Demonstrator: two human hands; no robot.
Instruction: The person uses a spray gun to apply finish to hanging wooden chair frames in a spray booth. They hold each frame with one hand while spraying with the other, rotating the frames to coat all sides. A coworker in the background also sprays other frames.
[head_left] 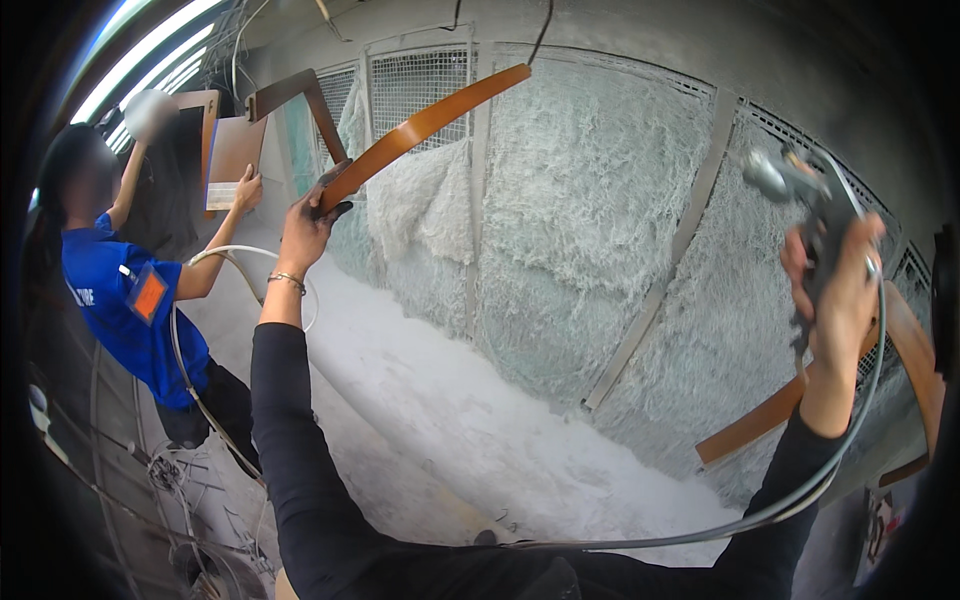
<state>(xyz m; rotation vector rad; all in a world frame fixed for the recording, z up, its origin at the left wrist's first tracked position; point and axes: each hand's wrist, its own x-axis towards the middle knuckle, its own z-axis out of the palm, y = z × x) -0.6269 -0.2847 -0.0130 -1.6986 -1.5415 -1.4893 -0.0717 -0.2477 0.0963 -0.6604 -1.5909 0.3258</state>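
My left hand (308, 228) is closed round the lower end of a long orange-brown strip (440, 115), which slants up to a thin hanging wire at its far end. The fingertips look dark and dusty. In my right hand (846, 295), raised at the right, is a spray gun (832, 220) with a silver cup-like part at its front. A grey hose (790, 508) trails from the gun down across my body. The gun is well apart from the strip. Just behind my left hand hangs an angled brown frame piece (318, 100).
Filter panels (600, 200) coated in pale fibres and powder line the wall; white powder (430, 370) covers the floor. Other brown pieces (755, 425) hang at lower right. At left, a blue-shirted co-worker (130, 310) holds a brown panel (236, 160); a pale hose (180, 345) loops nearby.
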